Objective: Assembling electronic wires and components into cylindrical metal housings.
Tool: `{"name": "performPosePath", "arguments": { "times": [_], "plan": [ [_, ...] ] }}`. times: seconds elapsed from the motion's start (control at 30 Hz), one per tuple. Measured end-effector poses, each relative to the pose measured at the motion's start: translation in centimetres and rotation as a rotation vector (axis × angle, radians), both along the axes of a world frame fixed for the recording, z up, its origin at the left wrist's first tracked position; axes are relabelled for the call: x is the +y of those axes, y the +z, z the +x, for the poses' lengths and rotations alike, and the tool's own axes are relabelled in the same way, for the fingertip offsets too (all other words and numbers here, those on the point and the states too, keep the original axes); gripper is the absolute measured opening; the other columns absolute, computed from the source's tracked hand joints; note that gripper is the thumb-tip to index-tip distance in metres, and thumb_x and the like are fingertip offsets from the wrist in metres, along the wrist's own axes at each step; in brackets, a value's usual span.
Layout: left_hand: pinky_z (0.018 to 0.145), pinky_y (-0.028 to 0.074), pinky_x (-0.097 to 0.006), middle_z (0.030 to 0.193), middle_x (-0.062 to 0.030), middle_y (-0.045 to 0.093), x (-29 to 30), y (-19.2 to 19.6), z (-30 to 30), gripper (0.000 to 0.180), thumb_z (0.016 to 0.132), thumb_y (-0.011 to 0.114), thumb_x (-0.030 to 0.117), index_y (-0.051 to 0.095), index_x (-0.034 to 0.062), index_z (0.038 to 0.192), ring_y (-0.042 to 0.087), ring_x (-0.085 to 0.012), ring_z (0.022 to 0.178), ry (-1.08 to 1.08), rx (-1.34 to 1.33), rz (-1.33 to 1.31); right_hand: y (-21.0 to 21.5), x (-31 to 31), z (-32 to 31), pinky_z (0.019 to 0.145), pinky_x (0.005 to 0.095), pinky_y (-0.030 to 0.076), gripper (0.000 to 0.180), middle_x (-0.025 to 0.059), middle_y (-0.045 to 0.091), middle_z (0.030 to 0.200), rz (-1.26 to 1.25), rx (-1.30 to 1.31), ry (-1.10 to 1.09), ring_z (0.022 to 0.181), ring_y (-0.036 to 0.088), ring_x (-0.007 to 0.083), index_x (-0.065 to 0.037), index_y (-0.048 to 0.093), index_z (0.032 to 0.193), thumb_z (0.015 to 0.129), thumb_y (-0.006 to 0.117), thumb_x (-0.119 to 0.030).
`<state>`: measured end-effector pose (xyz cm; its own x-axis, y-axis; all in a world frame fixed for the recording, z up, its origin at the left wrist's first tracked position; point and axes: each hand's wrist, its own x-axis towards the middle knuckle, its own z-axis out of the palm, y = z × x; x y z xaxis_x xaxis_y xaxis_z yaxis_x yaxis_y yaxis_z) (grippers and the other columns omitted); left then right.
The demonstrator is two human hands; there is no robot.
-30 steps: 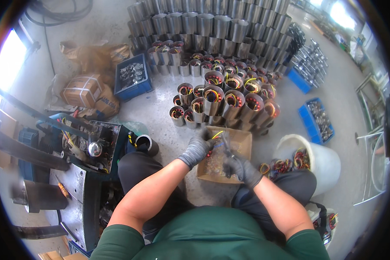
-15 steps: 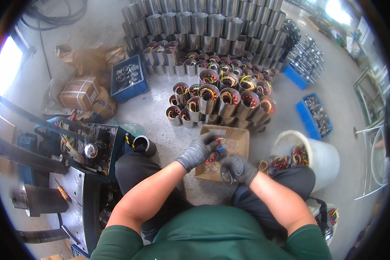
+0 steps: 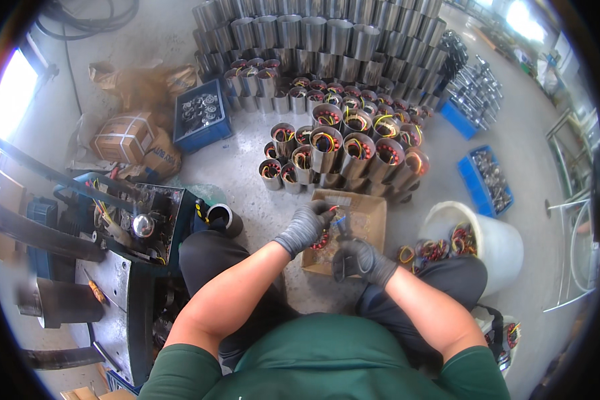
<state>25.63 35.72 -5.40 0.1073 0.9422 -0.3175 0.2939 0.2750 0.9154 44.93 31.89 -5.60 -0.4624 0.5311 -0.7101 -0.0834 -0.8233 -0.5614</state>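
Both my hands wear grey gloves and work above an open cardboard box [image 3: 370, 227] on the floor between my knees. Closed fingers of my left hand [image 3: 308, 227] grip a wound stator [image 3: 321, 241] with red coil ends, mostly hidden by the glove. A short red and blue wire end [image 3: 339, 218] sticks out by its fingertips. Just to the right, my right hand [image 3: 363, 260] is closed around a dark hand tool [image 3: 341, 264], its kind unclear, whose upper end points at the wires.
Ahead stand steel cylinders [image 3: 325, 148] with coils inside, and taller stacks behind. A white bucket [image 3: 507, 243] of wound coils lies by my right knee. At left is a machine bench [image 3: 123, 293]; blue crates [image 3: 203, 137] of metal parts sit farther off.
My right hand and its tool have turned slightly, with the tool's upper end now clearer beside the wires. My left hand keeps its grip, and the whole view has shifted slightly.
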Motion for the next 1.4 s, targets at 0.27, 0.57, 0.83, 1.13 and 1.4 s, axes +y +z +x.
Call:
{"name": "performPosePath", "arguments": {
  "times": [0.27,0.57,0.83,1.13,1.4],
  "plan": [
    [0.075,0.05,-0.029,0.092,-0.0044,0.067,0.2,-1.6,0.1,0.021,0.096,0.059,0.013,0.063,-0.0012,0.11,0.058,-0.0109,0.083,0.019,-0.096,0.059,0.1,0.8,0.3,0.056,0.0425,0.053,0.054,0.0113,0.063,0.078,0.026,0.207,0.083,0.064,0.065,0.0272,-0.015,0.051,0.119,0.089,0.059,-0.06],
    [0.073,0.049,-0.028,0.089,-0.0023,0.064,0.3,-0.7,0.1,0.02,0.097,0.059,0.014,0.064,0.0004,0.111,0.056,-0.0093,0.081,0.027,-0.129,-0.017,2.0,0.6,0.1,0.049,0.0389,0.048,0.058,0.0146,0.061,0.071,-0.025,0.117,-0.022,0.056,0.061,0.0282,-0.011,0.051,0.121,0.087,0.064,-0.056],
    [0.078,0.05,-0.029,0.095,-0.0056,0.067,0.7,-2.4,0.0,0.021,0.097,0.06,0.013,0.064,-0.0018,0.112,0.058,-0.0117,0.084,0.005,-0.086,0.028,-2.1,1.7,1.8,0.042,0.0322,0.043,0.046,0.0078,0.057,0.061,-0.044,0.206,-0.023,0.045,0.055,0.0198,-0.007,0.056,0.109,0.09,0.063,-0.049],
    [0.078,0.051,-0.031,0.094,-0.0095,0.07,0.6,-2.0,-0.4,0.027,0.095,0.061,0.016,0.064,-0.0042,0.112,0.061,-0.0137,0.083,-0.011,0.083,0.051,-3.4,1.3,0.5,0.034,0.0341,0.035,0.034,0.0103,0.057,0.065,0.277,-0.126,0.073,0.045,0.051,0.0218,-0.013,0.05,0.12,0.099,0.048,-0.039],
    [0.076,0.052,-0.033,0.089,-0.0114,0.071,-0.2,-0.8,0.2,0.03,0.094,0.063,0.023,0.067,-0.0001,0.112,0.064,-0.0161,0.078,-0.109,0.151,-0.036,-2.3,2.0,-0.2,0.038,0.0332,0.025,0.039,0.0082,0.054,0.066,0.038,0.019,0.115,0.042,0.036,0.0202,-0.024,0.048,0.127,0.1,0.037,-0.05]
  ]
}}
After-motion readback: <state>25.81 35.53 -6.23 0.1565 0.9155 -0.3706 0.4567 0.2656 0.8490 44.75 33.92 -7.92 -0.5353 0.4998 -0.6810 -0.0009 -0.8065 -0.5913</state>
